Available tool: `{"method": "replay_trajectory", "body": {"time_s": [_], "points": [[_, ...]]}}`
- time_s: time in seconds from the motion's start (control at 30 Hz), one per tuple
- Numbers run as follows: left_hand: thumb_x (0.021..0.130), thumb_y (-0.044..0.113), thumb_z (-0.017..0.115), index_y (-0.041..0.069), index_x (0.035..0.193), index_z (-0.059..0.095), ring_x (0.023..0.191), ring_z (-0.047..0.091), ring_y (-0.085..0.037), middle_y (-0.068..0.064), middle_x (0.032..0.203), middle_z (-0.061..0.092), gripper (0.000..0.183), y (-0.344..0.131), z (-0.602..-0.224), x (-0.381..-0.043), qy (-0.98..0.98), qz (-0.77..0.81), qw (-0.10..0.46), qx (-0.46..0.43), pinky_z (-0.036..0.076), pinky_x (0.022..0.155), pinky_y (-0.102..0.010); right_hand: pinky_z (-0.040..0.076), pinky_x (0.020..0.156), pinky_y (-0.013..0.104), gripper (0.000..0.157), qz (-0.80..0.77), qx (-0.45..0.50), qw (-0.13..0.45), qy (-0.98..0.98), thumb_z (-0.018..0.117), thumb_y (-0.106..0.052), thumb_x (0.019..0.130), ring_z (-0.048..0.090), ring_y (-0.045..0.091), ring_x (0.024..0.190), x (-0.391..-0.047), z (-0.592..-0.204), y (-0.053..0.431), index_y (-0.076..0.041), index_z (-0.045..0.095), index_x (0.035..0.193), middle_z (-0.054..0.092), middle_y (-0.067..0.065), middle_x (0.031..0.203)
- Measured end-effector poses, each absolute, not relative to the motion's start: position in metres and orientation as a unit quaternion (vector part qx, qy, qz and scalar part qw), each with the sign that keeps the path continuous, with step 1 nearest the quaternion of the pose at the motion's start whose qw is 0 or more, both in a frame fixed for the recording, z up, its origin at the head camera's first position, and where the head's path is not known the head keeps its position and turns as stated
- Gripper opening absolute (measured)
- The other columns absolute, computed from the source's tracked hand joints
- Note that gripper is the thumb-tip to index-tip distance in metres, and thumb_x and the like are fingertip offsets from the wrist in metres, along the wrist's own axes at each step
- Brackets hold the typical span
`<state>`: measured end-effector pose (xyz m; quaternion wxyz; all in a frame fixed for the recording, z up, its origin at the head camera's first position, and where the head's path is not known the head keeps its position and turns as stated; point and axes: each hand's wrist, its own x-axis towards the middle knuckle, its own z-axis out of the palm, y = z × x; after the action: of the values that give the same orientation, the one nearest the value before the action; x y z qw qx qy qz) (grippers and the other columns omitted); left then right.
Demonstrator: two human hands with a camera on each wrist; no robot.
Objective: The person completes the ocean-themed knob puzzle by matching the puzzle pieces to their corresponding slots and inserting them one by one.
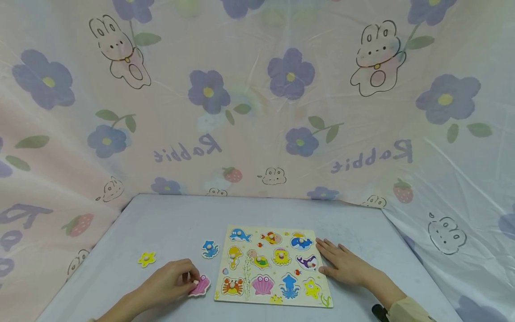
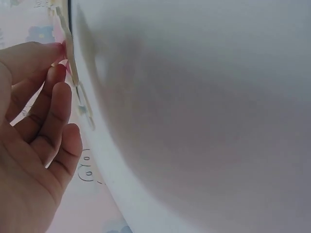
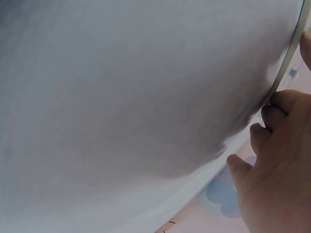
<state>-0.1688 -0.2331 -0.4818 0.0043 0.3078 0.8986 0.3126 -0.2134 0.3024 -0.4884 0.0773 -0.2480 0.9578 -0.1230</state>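
My left hand [image 1: 175, 279] pinches the knob of a pink seashell puzzle piece [image 1: 202, 286] between thumb and fingertips, just left of the puzzle board [image 1: 219, 293]. In the left wrist view the shell piece [image 2: 63, 34] shows nearly edge-on, a thin pale wooden rim against the thumb and index finger. My right hand [image 1: 348, 266] lies with extended fingers at the board's right edge, fingertips and thumb touching it. On the board, the printed pink shell [image 1: 263, 285], blue squid [image 1: 289, 286] and yellow starfish [image 1: 312, 288] have no knobs, while several other sea animals carry knobs.
A blue squid piece [image 1: 210, 249] lies close to the board's upper left side. Farther left is a yellow starfish piece [image 1: 147, 259]. The white-covered table [image 1: 173, 219] ends at a patterned curtain [image 1: 249, 112]. A black object [image 1: 379, 312] sits by the right sleeve.
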Motion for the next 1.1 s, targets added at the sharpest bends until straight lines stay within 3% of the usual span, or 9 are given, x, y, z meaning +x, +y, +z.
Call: {"method": "replay_trajectory", "body": {"time_s": [0.57, 1.1], "points": [[0.09, 0.009, 0.08, 0.029, 0.097, 0.072, 0.085, 0.057, -0.001, 0.018, 0.094, 0.064, 0.022, -0.179, -0.471, -0.181, 0.871, 0.32, -0.046, 0.369, 0.051, 0.07, -0.025, 0.019, 0.119, 0.069, 0.081, -0.122, -0.244, 0.081, 0.959, 0.054, -0.057, 0.103, 0.025, 0.043, 0.154, -0.213, -0.488, 0.301, -0.005, 0.032, 0.162, 0.029, 0.014, 0.169], [0.089, 0.01, 0.081, 0.021, 0.097, 0.074, 0.081, 0.056, 0.002, 0.016, 0.091, 0.065, 0.015, -0.114, -0.472, -0.189, 0.873, 0.263, -0.055, 0.408, 0.048, 0.071, -0.014, 0.019, 0.119, 0.069, 0.082, -0.118, -0.245, 0.081, 0.959, 0.054, -0.057, 0.103, 0.024, 0.043, 0.154, -0.214, -0.489, 0.301, -0.005, 0.032, 0.162, 0.029, 0.014, 0.169]]}}
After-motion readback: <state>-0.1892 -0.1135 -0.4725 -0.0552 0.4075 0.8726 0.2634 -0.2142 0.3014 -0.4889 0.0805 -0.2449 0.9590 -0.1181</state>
